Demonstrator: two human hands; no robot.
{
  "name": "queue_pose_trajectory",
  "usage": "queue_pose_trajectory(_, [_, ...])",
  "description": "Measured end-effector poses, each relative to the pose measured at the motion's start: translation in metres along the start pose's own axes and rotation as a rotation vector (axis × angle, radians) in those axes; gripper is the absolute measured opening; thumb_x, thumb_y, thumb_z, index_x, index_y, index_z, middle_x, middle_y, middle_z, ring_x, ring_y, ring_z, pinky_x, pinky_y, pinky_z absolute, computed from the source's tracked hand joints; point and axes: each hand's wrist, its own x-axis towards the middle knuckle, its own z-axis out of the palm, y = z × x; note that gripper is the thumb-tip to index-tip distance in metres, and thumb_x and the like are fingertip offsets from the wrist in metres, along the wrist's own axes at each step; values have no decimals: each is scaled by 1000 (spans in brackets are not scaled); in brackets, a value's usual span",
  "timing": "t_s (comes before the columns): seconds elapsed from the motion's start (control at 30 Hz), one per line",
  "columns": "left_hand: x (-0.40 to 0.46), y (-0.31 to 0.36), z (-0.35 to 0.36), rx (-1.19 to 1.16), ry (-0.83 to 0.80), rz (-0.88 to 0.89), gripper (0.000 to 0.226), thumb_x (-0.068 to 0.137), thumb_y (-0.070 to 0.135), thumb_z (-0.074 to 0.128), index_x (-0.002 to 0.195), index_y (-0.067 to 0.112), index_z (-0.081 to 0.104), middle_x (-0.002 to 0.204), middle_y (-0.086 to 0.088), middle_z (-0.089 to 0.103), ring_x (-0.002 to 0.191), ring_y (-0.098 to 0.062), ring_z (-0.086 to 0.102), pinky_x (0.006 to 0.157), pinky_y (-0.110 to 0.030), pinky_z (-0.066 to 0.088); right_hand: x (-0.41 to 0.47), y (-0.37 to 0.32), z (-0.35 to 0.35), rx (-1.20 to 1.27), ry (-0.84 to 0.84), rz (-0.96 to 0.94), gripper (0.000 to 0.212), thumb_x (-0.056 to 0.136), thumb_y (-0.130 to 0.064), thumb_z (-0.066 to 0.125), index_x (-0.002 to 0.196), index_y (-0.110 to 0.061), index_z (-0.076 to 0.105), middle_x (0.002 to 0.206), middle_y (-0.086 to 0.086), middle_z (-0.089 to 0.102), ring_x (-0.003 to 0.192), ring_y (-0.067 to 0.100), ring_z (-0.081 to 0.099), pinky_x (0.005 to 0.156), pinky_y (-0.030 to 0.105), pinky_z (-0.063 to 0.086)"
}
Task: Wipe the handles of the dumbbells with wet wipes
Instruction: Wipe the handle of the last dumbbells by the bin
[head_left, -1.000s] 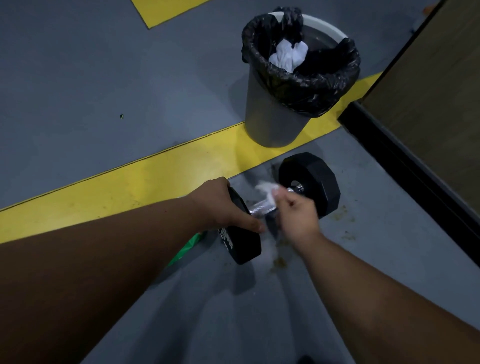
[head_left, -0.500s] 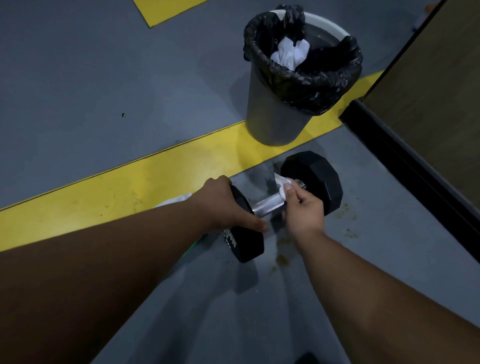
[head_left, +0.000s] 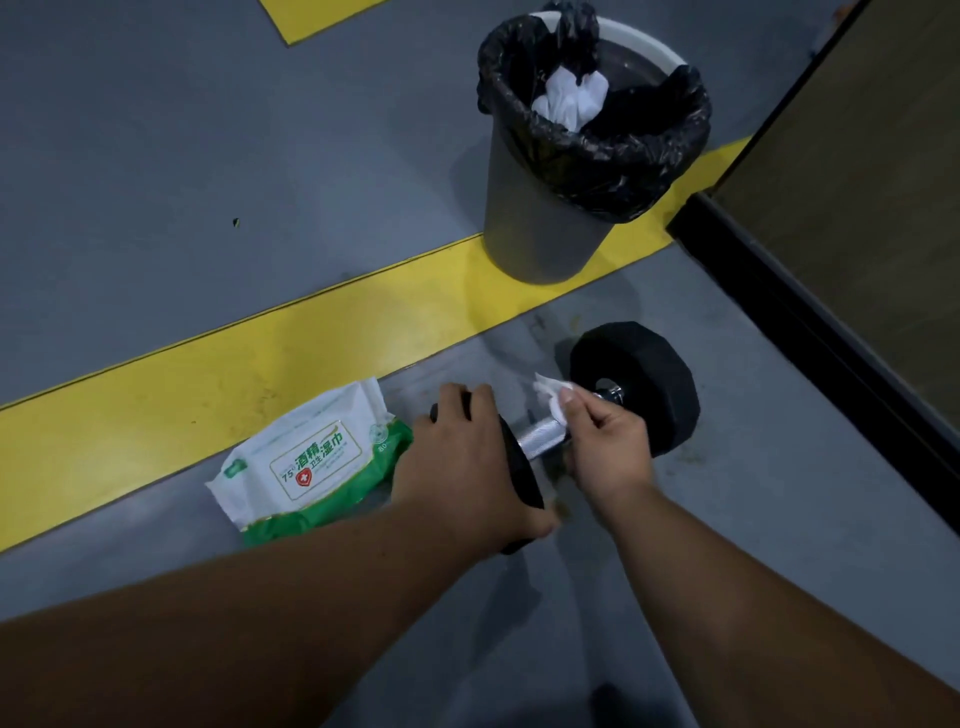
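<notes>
A black hex dumbbell (head_left: 641, 379) with a knurled chrome handle (head_left: 543, 435) lies on the grey floor. My left hand (head_left: 462, 462) grips its near black head, covering most of it. My right hand (head_left: 605, 441) is wrapped round the far part of the handle and holds a crumpled white wet wipe (head_left: 553, 395) against it, the wipe sticking out above my thumb. A green and white pack of wet wipes (head_left: 306, 462) lies flat on the floor just left of my left hand.
A grey bin (head_left: 540, 228) lined with a black bag stands on the yellow floor stripe (head_left: 208, 384) behind the dumbbell, with used white wipes inside. A dark wall base (head_left: 810, 332) runs along the right. Brown stains mark the floor around the dumbbell.
My right hand slid the wipe along the handle from the middle toward the far head. My left arm shifted, uncovering the pack of wipes.
</notes>
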Motion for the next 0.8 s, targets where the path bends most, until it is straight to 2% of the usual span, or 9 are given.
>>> queue_pose_trajectory(0.07, [2,0,-3,2,-41,-2,124,39,80,78,137,22,27,133,-1,32,114,-29,52,86,-44,54,-12,0,10,56,30,54,25,99,-27,64,121,-21,74,70,-12,69,56,3,57,61,23,48])
queue_pose_trajectory(0.13, [12,-5,-14,-23,-106,2,121,37,80,81,131,21,31,127,-1,33,110,-26,55,85,-44,56,-32,-1,23,99,-109,50,21,99,-24,64,117,-21,75,91,-10,77,77,1,68,72,17,53])
queue_pose_trajectory(0.23, [29,-11,-30,-128,-277,-23,124,41,70,90,136,18,31,129,-2,31,112,-22,52,92,-42,54,-34,-1,22,23,-297,14,19,97,-25,66,113,-20,77,93,-9,78,88,3,71,83,22,55])
queue_pose_trajectory(0.33, [31,-7,-31,-99,-309,-16,130,34,71,92,136,19,33,130,-2,35,116,-23,51,96,-42,53,-3,-2,-4,-66,-31,-9,20,98,-31,65,112,-25,77,69,-14,63,62,4,56,69,24,48])
queue_pose_trajectory(0.43, [28,-6,-25,-101,-303,-14,131,32,70,93,136,18,34,130,-3,35,115,-24,52,96,-45,53,0,2,-4,79,140,46,26,100,-30,62,124,-25,71,79,-12,60,58,3,53,59,20,47])
queue_pose_trajectory(0.6, [30,-7,-27,-129,-296,-28,131,32,69,94,137,18,35,130,-2,35,115,-24,54,94,-44,54,-36,8,13,-84,-377,-33,21,98,-26,64,115,-26,76,105,-12,76,102,2,69,93,22,52])
queue_pose_trajectory(0.7, [27,-8,-25,-128,-286,-25,133,32,71,93,139,20,33,133,-1,34,118,-25,53,96,-45,53,-7,3,-8,-147,-70,-50,23,97,-34,65,118,-28,75,96,-18,73,87,-1,67,88,24,51])
queue_pose_trajectory(0.77, [27,-8,-25,-138,-287,-40,134,30,71,93,139,21,32,134,0,34,119,-25,53,96,-46,53,0,1,-12,-58,170,-26,29,100,-32,62,125,-24,71,109,-13,73,98,2,68,93,26,51])
queue_pose_trajectory(0.8, [27,-8,-25,-143,-284,-44,135,30,71,93,139,22,33,134,0,34,120,-25,53,96,-46,53,-5,1,-5,22,177,-11,30,100,-30,61,127,-22,70,113,-11,73,104,4,67,98,27,50])
